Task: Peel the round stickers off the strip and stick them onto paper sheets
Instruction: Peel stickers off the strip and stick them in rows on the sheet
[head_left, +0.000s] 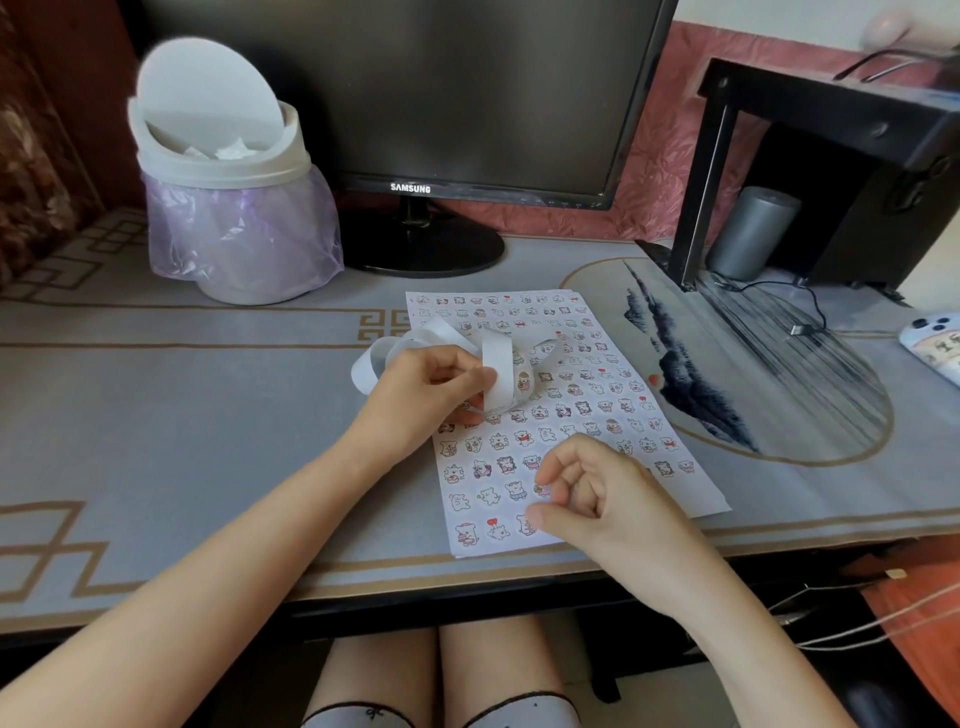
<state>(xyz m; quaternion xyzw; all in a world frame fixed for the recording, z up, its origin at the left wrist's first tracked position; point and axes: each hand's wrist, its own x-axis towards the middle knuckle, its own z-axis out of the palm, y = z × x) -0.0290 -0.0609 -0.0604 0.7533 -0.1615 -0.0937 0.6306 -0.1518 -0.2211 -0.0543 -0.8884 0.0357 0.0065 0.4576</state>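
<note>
Left hand (431, 397) is gripping the curling strip (496, 374), with loops trailing beyond its knuckles. Right hand (597, 501) is apparently pinching one round sticker (543, 489) over the paper sheet (691, 496) beneath both hands. Sticker is likely handling light, floppy and tacky; edge-holding advised.

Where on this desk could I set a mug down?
The widest bare patch is the grey mat left of the paper sheet, between the bin and the front edge. A smaller one lies between sheet and phone. Crowded: the sheet under left hand and right hand, and the stand corner with its cable.
</note>
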